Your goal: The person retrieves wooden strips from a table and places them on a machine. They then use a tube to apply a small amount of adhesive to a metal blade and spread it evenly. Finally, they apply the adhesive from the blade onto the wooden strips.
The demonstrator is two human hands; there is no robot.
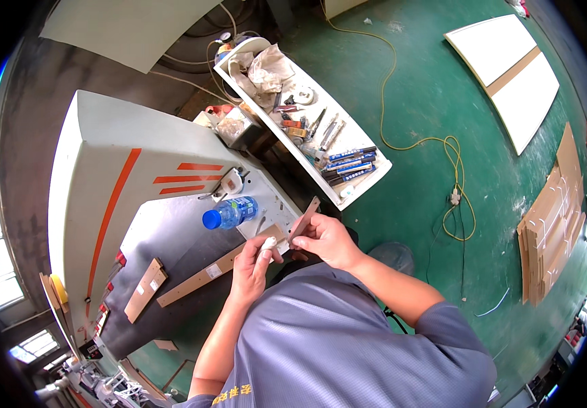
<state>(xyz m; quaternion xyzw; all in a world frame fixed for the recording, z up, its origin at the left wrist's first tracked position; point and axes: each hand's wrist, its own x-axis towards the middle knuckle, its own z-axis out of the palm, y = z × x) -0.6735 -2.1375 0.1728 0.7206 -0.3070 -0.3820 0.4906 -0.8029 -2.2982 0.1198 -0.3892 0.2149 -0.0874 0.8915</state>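
Observation:
My right hand (331, 243) pinches a narrow, flat, brownish strip (306, 222) between thumb and fingers, its upper end pointing up and away. Close beside it on the left, my left hand (248, 269) is closed, with a small white thing (268, 243) at its fingertips. Whether that white thing is a held piece or a wrap on a finger, I cannot tell. Under and beyond the left hand lies a long brown board strip (198, 277) with a white label. A clear bottle with a blue cap (239, 212) lies on its side just past the hands.
A white drawer-like tray (368, 185) holds markers, tools and crumpled cloth. The grey machine (113, 163) with orange stripes stands at left, a shorter brown board (146, 288) on its dark bed. A yellow cable (394, 75), white panel (511, 75) and stacked cardboard (552, 231) are on the green floor.

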